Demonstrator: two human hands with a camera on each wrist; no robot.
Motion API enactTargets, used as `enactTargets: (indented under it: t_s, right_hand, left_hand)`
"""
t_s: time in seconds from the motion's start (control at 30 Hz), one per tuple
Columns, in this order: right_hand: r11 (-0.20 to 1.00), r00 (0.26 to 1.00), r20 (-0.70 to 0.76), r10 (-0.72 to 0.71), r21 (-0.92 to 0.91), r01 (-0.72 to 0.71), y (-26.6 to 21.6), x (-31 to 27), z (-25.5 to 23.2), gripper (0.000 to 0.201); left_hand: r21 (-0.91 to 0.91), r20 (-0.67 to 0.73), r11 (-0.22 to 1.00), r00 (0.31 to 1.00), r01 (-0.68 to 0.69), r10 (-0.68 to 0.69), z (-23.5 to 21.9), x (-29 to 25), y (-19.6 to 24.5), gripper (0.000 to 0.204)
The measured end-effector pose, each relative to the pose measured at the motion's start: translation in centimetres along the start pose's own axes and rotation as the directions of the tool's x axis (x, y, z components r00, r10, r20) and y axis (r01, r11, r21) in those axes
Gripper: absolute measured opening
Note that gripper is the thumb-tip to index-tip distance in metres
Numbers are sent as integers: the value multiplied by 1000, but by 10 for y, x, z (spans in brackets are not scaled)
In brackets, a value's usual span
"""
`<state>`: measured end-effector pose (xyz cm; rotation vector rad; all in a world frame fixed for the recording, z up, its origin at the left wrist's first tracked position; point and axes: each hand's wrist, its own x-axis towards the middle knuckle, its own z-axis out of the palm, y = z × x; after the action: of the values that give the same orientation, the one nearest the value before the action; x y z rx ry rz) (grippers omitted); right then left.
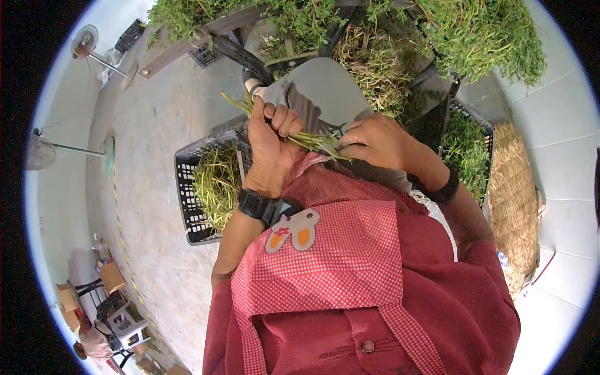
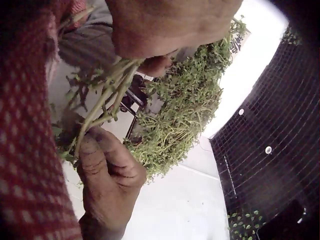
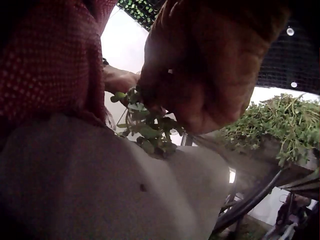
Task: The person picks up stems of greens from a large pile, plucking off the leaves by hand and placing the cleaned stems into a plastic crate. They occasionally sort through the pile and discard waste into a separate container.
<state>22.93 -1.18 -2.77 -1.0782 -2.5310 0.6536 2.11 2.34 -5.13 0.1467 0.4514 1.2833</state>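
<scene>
A small bunch of green stems [image 1: 306, 140] lies across the lap. The left hand [image 1: 272, 139] grips it with curled fingers, and stem ends stick out beyond that hand at the upper left. At the leafy end, the right hand [image 1: 375, 142] pinches the bunch between thumb and fingers. In the left wrist view the right hand [image 2: 111, 172] holds the stems [image 2: 102, 102] by thumb and forefinger, below the left hand [image 2: 172, 25]. Green leaves [image 3: 147, 127] hang under the right hand [image 3: 200, 75] in the right wrist view; its fingertips are partly hidden.
A black crate [image 1: 187, 199] with cut stems stands left of the lap. Leafy greens [image 1: 481, 37] are heaped on a raised surface ahead, with another crate [image 1: 489, 147] of greens at right beside a woven straw bundle [image 1: 514, 206]. A grey stool [image 1: 322, 84] stands just ahead.
</scene>
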Motion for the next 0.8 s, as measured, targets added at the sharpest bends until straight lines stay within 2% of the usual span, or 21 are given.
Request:
enactTargets:
  t_s: [0.17, 0.37, 0.43, 0.47, 0.57, 0.67, 0.73, 0.77, 0.8]
  right_hand:
    - [993, 1000, -31, -3, 116, 7, 3, 2, -1, 21]
    - [999, 1000, -18, 8, -48, -8, -2, 1, 2, 22]
    - [981, 997, -10, 78, -179, -79, -4, 1, 5, 19]
    - [980, 997, -11, 80, -179, -80, -3, 1, 6, 19]
    - [970, 989, -93, 115, -202, -132, 1, 1, 10, 19]
    - [982, 979, -148, 139, -109, -156, 17, 1, 14, 19]
    - [943, 929, -331, 168, -222, -250, 35, 1, 13, 19]
    - [942, 929, -330, 168, -224, -250, 43, -1, 5, 19]
    - [957, 882, -415, 222, -79, -278, 51, -4, -5, 18]
  left_hand:
    - [39, -25, 999, 999, -31, 32, 5, -2, 0, 39]
    - [5, -40, 1000, 999, -27, 27, 7, -2, -2, 40]
    - [2, -63, 999, 997, -37, 37, 9, -3, -3, 40]
    - [2, -63, 999, 997, -35, 35, 9, -3, -3, 40]
    - [-3, -49, 999, 998, -34, 34, 6, -2, -3, 40]
    - [-19, -6, 1000, 1000, -2, 2, -1, -1, -1, 41]
    - [25, 35, 999, 999, 27, -28, -5, -1, -1, 40]
    - [22, 36, 999, 999, 28, -29, -5, -1, 0, 40]
    - [-3, 42, 999, 998, 36, -36, -5, -1, 2, 40]
